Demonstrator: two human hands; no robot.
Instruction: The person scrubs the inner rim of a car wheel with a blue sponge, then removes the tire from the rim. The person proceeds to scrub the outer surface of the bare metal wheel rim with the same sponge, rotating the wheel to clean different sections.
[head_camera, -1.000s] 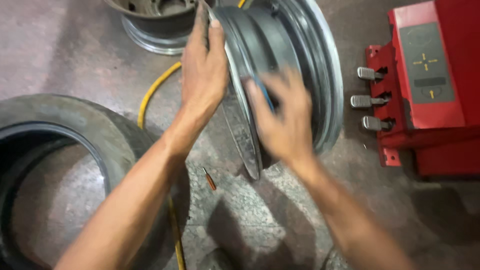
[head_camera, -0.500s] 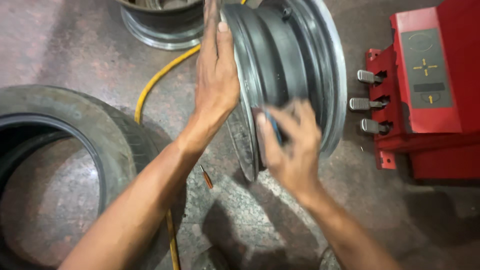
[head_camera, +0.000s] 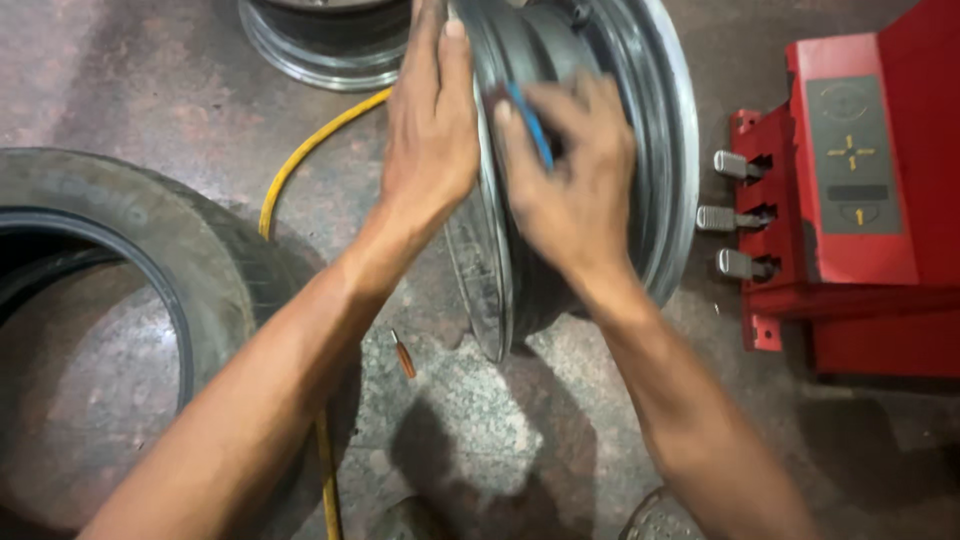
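**Obs. 1:** Fingers (head_camera: 455, 70) of the left hand (head_camera: 432, 140) lay flat and together along the near edge of the wheel rim (head_camera: 640, 130), thumb out of view; more a press than a grip. Judged it a steadying hold, since the rim stood upright on its edge on the concrete floor (head_camera: 470, 430) and would otherwise roll or tip.

**Obs. 2:** Agreed. The right hand (head_camera: 575, 190) was curled over the rim's barrel, fingers bent around a small blue object (head_camera: 528, 125) pinned against the metal. Only a blue strip showed between the fingers; I could not tell what it was.

**Obs. 1:** Rim condition: bare grey metal, no tyre on it, dull and scuffed in the barrel, brighter along the far lip. It stood between the two forearms, close to the red machine (head_camera: 860, 200) on the right, whose three metal pedals (head_camera: 735, 215) pointed toward it.

**Obs. 2:** Near items, for the record: a black tyre (head_camera: 150, 260) lay flat at left, and a yellow hose (head_camera: 300, 170) ran past it under the left forearm. A small orange-handled tool (head_camera: 402, 355) lay on the floor just beside the rim's foot.

**Obs. 1:** Farthest: a second rim (head_camera: 320, 50) lay flat at the top, well apart from the hands.
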